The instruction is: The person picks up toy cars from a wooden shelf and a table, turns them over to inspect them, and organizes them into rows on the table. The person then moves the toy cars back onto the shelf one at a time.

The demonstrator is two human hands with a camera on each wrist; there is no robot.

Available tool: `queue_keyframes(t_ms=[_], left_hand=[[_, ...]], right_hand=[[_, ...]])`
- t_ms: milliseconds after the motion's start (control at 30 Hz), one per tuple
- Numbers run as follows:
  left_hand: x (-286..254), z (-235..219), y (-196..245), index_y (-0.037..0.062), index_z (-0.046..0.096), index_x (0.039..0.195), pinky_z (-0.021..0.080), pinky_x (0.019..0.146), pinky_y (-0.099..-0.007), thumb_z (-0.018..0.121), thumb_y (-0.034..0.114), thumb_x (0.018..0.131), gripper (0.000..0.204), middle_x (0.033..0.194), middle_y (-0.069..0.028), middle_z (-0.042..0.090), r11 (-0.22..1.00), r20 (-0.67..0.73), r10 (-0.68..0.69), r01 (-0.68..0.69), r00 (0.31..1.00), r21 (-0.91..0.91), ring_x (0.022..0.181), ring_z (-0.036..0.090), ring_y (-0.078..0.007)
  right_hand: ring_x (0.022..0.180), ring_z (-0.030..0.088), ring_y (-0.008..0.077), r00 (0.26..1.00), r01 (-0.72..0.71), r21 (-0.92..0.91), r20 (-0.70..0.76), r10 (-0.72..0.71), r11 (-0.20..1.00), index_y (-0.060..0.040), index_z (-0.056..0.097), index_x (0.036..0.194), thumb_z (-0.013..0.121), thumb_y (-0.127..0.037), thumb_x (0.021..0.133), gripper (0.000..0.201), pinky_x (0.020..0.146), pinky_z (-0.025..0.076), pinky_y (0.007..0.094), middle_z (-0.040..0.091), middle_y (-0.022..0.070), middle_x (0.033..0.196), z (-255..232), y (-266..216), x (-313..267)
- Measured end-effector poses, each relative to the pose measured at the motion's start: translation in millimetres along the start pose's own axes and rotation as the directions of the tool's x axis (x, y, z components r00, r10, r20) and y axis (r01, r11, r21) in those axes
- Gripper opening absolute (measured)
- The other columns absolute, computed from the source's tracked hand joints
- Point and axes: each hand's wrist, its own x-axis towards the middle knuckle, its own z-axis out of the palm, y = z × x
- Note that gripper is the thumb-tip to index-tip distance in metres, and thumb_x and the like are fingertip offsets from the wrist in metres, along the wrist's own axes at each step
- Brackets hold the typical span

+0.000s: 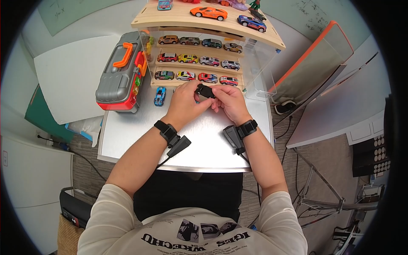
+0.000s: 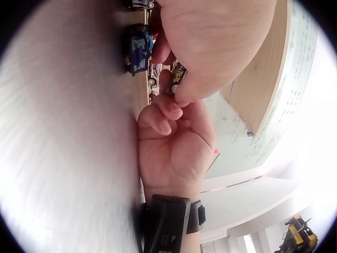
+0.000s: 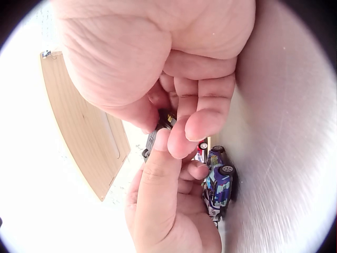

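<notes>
Over the metal table, just in front of the car shelves, both hands hold a small toy car between them. Its black underside faces up in the head view; a yellow and black side of the toy car shows in the left wrist view. The left hand grips it from the left, with the left thumb along its near side in the right wrist view. Fingertips of the right hand pinch its right end. Much of the car is hidden by fingers.
A blue toy car stands on the table left of the hands. Behind them, a wooden rack bears rows of toy cars, with an orange car on its top board. A grey and red toolbox sits at the left.
</notes>
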Motion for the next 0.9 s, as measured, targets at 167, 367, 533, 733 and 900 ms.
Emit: queue_keyframes(t_ms=[167,367,533,733,900], left_hand=[[0.1,0.7,-1.3,-0.0034,0.066,0.113,0.054,0.065,-0.0325,0.089,0.019,0.076,0.049,0.09,-0.0091,0.069,1.0,-0.009,0.002,-0.002,1.0,0.004,0.072,0.066,-0.0176],[-0.4,2.1,-3.3,-0.0039,0.067,0.111,0.053,0.064,-0.0324,0.089,0.018,0.078,0.046,0.091,-0.0103,0.069,1.0,-0.021,0.009,-0.01,1.0,-0.01,0.071,0.066,-0.018],[-0.8,1.5,-2.9,-0.0039,0.067,0.112,0.053,0.064,-0.0318,0.087,0.017,0.079,0.044,0.092,-0.0097,0.069,0.999,-0.002,-0.007,0.007,1.0,-0.04,0.07,0.066,-0.0171],[-1.2,2.0,-2.7,-0.0038,0.067,0.114,0.053,0.064,-0.031,0.087,0.017,0.081,0.044,0.094,-0.0096,0.07,0.999,-0.016,-0.004,0.003,1.0,-0.046,0.071,0.067,-0.0161],[-0.9,2.3,-4.0,-0.0038,0.067,0.115,0.053,0.064,-0.0313,0.086,0.017,0.082,0.043,0.095,-0.0098,0.07,1.0,-0.015,0.007,-0.008,1.0,-0.029,0.071,0.067,-0.0163]], right_hand=[[0.067,0.067,0.0126,1.0,0.011,0.016,0.009,-0.011,1.0,0.0048,0.072,0.118,0.063,-0.013,0.105,0.023,0.059,0.055,0.026,0.072,0.008,0.084,0.9,-0.7,-0.3],[0.067,0.068,0.013,1.0,0.018,0.029,0.016,-0.018,0.999,0.0052,0.072,0.119,0.063,-0.012,0.105,0.023,0.059,0.055,0.026,0.072,0.0085,0.085,1.4,-0.7,-0.1],[0.067,0.067,0.0125,1.0,0.003,-0.011,-0.006,-0.003,1.0,0.0048,0.072,0.118,0.063,-0.013,0.106,0.023,0.059,0.055,0.0258,0.072,0.0081,0.084,3.3,-2.6,-1.2],[0.066,0.067,0.0121,1.0,0.008,-0.008,-0.009,-0.008,1.0,0.0041,0.072,0.118,0.063,-0.014,0.106,0.023,0.059,0.055,0.0256,0.072,0.0079,0.083,2.7,-1.2,-0.7],[0.065,0.067,0.0135,1.0,0.013,0.025,0.0,-0.013,1.0,0.0034,0.071,0.117,0.061,-0.016,0.107,0.024,0.058,0.055,0.0266,0.071,0.0084,0.082,1.5,-0.5,0.4]])
